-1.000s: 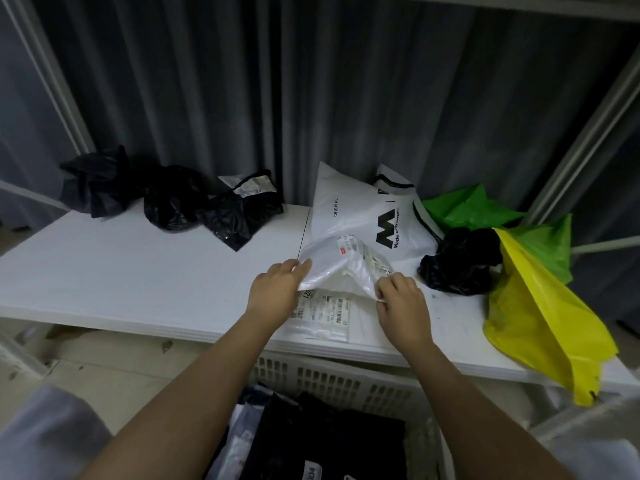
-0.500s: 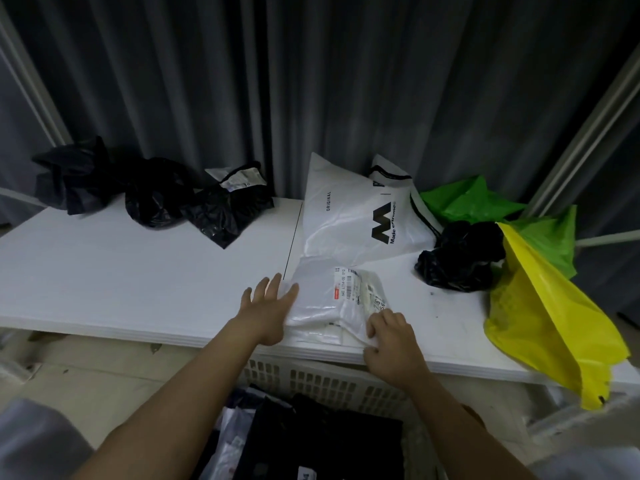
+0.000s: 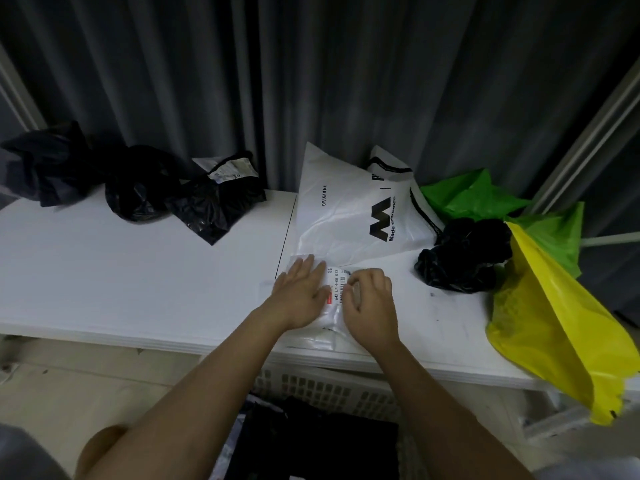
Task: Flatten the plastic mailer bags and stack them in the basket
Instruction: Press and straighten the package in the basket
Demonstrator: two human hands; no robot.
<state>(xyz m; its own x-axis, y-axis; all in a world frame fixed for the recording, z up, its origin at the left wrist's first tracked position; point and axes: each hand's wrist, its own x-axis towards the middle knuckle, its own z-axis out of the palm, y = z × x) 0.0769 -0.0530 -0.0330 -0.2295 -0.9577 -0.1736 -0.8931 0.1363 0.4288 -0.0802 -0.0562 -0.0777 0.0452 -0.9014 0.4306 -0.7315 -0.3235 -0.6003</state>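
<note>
A small clear mailer bag (image 3: 330, 318) with a printed label lies near the front edge of the white table (image 3: 138, 278). My left hand (image 3: 301, 292) presses flat on its left part with straight fingers. My right hand (image 3: 369, 301) rests on its right part with fingers curled; whether they pinch the plastic is hidden. Below the table stands a white slotted basket (image 3: 332, 389) holding dark flattened bags (image 3: 311, 441).
A large white printed bag (image 3: 349, 216) lies behind the small one. Crumpled black bags sit at back left (image 3: 145, 188) and at right (image 3: 460, 258). Green bags (image 3: 471, 195) and a yellow bag (image 3: 561, 334) hang over the table's right end. Grey curtains close the back.
The small bag went from lifted between both hands to lying on the table. My left hand slid onto it and now presses it; my right hand moved up onto the label.
</note>
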